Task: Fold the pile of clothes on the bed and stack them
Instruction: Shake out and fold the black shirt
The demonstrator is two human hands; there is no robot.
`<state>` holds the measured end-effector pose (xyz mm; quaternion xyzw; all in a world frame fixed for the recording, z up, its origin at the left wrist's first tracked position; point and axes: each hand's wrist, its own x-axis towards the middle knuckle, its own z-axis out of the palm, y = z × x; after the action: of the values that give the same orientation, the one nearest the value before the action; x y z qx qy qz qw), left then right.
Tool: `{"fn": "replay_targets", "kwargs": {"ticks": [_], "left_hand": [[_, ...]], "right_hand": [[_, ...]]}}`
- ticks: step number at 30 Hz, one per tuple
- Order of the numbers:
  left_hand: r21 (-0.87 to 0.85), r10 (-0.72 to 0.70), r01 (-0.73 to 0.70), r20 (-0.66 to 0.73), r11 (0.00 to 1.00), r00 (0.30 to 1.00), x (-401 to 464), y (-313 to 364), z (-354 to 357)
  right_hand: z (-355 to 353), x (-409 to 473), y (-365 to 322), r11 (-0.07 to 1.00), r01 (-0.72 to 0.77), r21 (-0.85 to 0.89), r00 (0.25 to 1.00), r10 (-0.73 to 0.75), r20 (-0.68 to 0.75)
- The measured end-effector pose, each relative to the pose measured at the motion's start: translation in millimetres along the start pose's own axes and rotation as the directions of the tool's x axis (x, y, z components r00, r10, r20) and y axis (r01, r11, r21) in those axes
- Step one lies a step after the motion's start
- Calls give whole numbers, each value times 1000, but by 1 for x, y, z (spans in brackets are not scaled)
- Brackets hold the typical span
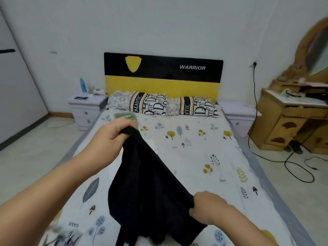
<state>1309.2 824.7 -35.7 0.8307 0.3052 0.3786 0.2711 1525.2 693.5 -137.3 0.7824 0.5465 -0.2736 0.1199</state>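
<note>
Nearest the camera, the right hand [206, 206] grips one edge of a black garment [149, 192], fingers curled round the cloth low on the right. The garment stretches taut from there up and away to the left hand [113, 132], which holds the far edge bunched in a closed fist. Between the two hands the cloth hangs in a slanted sheet, its loose lower part sagging onto the bed [204, 157], with narrow strips trailing at the near edge. The bed carries a pale sheet printed with trees and leaves. Farther off, two patterned pillows [152, 103] lie side by side against a black and yellow headboard [163, 75]. A white nightstand [85, 107] stands at the left of the bed, a wooden dressing table [291, 118] at the right.
</note>
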Motion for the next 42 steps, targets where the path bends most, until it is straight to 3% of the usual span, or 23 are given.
{"fn": "replay_targets", "kwargs": {"ticks": [2, 6, 9, 11, 13, 16, 19, 21, 23, 24, 26, 29, 31, 33, 34, 35, 36, 38, 42], "left_hand": [[-73, -14, 17, 32, 997, 999, -1, 20, -21], [-258, -82, 106, 103, 960, 991, -7, 48, -62], [-377, -127, 202, 214, 904, 969, -11, 63, -91], [-383, -113, 225, 293, 896, 949, -14, 74, -105], [-342, -56, 190, 366, 920, 929, -15, 83, -115], [-237, 4, 116, 454, 965, 891, -17, 93, -126], [-88, -6, 57, 493, 994, 870, -18, 101, -127], [5, 8, -11, 473, 1000, 881, -18, 105, -123], [60, 54, -89, 435, 994, 899, -17, 108, -120], [62, 74, -109, 412, 992, 908, -16, 109, -120], [18, 95, -108, 360, 994, 928, -14, 108, -125], [-61, 136, -124, 268, 990, 954, -9, 102, -135], [-240, 60, -12, 193, 971, 979, -7, 96, -138], [-404, -66, 135, 182, 905, 981, -7, 95, -139], [-428, -104, 170, 173, 887, 979, -6, 96, -140], [-459, -145, 202, 158, 865, 977, -6, 97, -140], [-485, -177, 220, 133, 847, 975, -6, 100, -139], [-534, -248, 245, 67, 809, 966, -4, 107, -134], [-555, -337, 249, -61, 794, 939, -1, 116, -116]], "right_hand": [[-12, -23, -6, 990, 45, 134, 998, -51, 42], [-58, -69, -6, 826, 17, 564, 977, -133, 165], [-83, -94, -10, 716, 14, 698, 999, 23, -44], [-94, -102, -15, 822, 21, 570, 956, 151, -253], [-104, -110, -25, 925, -70, 372, 859, 246, -449], [-120, -121, -32, 914, -229, 334, 691, 394, -606], [-129, -125, -29, 918, -317, 238, 612, 390, -688], [-136, -132, -29, 935, -326, 143, 642, 330, -692], [-146, -142, -31, 933, -341, 116, 725, 340, -600], [-154, -149, -30, 930, -333, 159, 771, 365, -521], [-169, -163, -24, 882, -232, 410, 855, 386, -346], [-184, -186, -12, 691, -60, 721, 917, 323, -233], [-191, -198, -4, 565, 46, 824, 911, 315, -267], [-200, -208, 5, 371, 107, 922, 906, 345, -244], [-203, -212, 10, 344, 110, 933, 900, 363, -240], [-206, -214, 15, 406, 83, 910, 880, 399, -258], [-208, -215, 19, 542, 25, 840, 838, 447, -313], [-210, -212, 23, 768, -52, 638, 724, 469, -506], [-202, -209, 12, 891, -58, 449, 568, 400, -720]]}}
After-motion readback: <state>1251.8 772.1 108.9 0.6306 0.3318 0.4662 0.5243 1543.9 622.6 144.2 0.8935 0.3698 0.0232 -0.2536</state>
